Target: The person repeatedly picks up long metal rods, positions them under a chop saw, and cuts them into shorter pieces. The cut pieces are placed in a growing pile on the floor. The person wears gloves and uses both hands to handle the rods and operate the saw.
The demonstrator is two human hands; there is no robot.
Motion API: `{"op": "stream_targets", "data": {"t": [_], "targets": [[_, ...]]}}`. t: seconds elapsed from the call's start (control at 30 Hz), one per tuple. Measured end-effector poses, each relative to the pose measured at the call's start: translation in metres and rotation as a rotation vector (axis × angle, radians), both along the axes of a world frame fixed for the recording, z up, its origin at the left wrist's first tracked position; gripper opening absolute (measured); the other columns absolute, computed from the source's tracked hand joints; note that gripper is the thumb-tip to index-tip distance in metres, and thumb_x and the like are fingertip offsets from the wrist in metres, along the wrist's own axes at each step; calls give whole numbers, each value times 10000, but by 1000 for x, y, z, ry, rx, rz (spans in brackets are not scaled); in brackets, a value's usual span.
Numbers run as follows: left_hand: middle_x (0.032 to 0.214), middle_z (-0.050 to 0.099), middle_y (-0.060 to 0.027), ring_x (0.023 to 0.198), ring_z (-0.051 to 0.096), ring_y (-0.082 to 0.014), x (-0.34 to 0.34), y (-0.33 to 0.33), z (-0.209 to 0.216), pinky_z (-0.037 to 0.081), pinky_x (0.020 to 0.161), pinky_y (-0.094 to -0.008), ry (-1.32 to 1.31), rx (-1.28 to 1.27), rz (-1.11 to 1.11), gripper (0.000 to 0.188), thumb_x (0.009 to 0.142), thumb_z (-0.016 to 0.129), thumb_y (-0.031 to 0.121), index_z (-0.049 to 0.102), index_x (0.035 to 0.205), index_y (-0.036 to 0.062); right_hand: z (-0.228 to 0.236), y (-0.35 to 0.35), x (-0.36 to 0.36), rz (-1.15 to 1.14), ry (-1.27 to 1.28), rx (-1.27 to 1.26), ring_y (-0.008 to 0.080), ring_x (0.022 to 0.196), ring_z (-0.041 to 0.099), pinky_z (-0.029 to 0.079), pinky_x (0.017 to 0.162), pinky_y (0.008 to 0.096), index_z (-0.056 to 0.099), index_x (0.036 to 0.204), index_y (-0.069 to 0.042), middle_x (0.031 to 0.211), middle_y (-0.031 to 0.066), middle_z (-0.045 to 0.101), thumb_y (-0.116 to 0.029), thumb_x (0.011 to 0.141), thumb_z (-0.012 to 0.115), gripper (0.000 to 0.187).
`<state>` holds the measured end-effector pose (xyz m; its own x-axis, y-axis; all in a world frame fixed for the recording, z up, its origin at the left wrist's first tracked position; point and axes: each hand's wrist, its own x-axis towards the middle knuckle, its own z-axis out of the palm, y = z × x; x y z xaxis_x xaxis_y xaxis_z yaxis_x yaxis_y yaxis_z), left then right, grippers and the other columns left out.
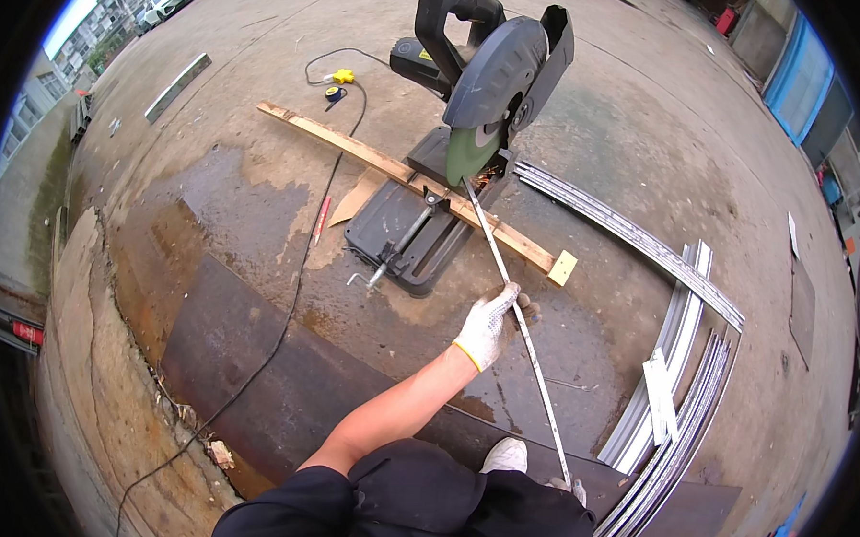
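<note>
In a white dotted glove, my left hand is closed around the middle of a long thin metal strip. The strip slants up to the green disc of a black cut-off saw, its far tip at the disc's edge. Small orange sparks show beside the disc. Near the strip's other end, by my knee, part of my gloved right hand appears closed on it; the knee hides most of that hand. A wooden batten lies across the saw's base, near its clamp.
Pale metal profiles lie on the ground to the right, several more nearer me. A black cable runs along the left, past a red pencil-like stick. A tape measure and yellow plug lie beyond. Dark sheet covers the near ground.
</note>
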<state>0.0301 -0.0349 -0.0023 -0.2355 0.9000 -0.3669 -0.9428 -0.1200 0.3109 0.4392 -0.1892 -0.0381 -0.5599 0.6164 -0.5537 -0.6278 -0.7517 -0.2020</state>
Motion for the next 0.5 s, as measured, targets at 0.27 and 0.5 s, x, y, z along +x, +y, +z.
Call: {"op": "stream_targets", "data": {"t": [0.27,0.5], "targets": [[825,597,-21,799,628,-193,-3,-2,18,579,828,-450,-79,-40,-38,245,1033,588,308,616,1117,80,9,-3,-15,-175,67,-7,135,696,445,424,721,352,694,1158,-188,858,-21,546,-403,995,577,294],[807,592,-42,754,623,-207,-2,0,14,582,832,-466,-38,-25,0,260,1037,576,329,613,1093,78,5,-8,-9,-129,-13,-140,143,693,438,421,716,361,690,1141,-188,823,-39,505,-454,1004,556,328]]}}
